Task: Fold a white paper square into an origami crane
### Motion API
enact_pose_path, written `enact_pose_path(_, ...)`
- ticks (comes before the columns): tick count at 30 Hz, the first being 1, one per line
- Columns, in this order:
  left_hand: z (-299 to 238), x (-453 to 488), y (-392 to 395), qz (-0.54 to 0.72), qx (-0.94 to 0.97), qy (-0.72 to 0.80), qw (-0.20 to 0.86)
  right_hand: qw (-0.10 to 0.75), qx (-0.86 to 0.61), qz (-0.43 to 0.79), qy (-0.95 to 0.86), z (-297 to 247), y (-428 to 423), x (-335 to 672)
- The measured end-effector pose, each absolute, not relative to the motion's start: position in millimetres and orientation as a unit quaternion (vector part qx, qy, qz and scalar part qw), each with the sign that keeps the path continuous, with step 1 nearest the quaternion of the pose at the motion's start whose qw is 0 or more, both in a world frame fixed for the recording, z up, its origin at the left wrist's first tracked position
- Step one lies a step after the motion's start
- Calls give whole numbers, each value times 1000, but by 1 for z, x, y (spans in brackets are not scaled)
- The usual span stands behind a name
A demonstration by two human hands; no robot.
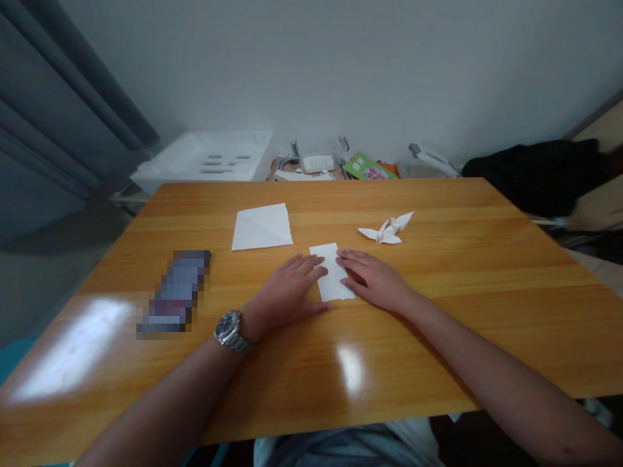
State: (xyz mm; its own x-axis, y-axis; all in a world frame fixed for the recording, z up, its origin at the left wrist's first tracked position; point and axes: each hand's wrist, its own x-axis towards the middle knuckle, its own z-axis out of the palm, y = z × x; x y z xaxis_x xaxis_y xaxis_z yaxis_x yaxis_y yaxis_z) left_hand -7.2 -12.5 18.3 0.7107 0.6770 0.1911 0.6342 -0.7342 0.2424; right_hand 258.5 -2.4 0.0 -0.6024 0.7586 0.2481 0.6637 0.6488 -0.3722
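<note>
Paper: a folded white strip [333, 272] is laid flat on the wooden table [438, 337], near the middle, its long side running from near to far
Left hand [289, 292]: spread flat, palm down, with the fingers pressed against the left edge of the folded white strip; nothing is gripped
Right hand [374, 279]: likewise laid flat and open, fingertips resting on the right edge of the strip, so that the strip is pinned between the two hands
Wristwatch [228, 331]: a metal-banded one is worn on the left wrist
Square sheet [261, 226]: a white sheet with a diagonal crease is seen just beyond the left hand, apart from the strip
Paper crane [387, 229]: a folded white figure is placed to the far right of the hands, clear of them
Blurred object [175, 292]: a dark oblong, pixelated, is set on the left part of the table, well apart from the hands
Background: a white tray [204, 155] and clutter are ranged along the far wall
</note>
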Motion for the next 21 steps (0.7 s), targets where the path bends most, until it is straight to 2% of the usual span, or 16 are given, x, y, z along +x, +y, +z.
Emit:
enact_pose_path(10,27,-4,-15,165,913,353,121,217,-386,159,-882,-1,-1,261)
enact_pose_path(16,26,-5,-12,176,908,360,125,193,-329,192,-904,3,0,274)
enact_pose_path(21,24,-4,-11,181,902,371,125,241,-331,184,-894,0,2,272)
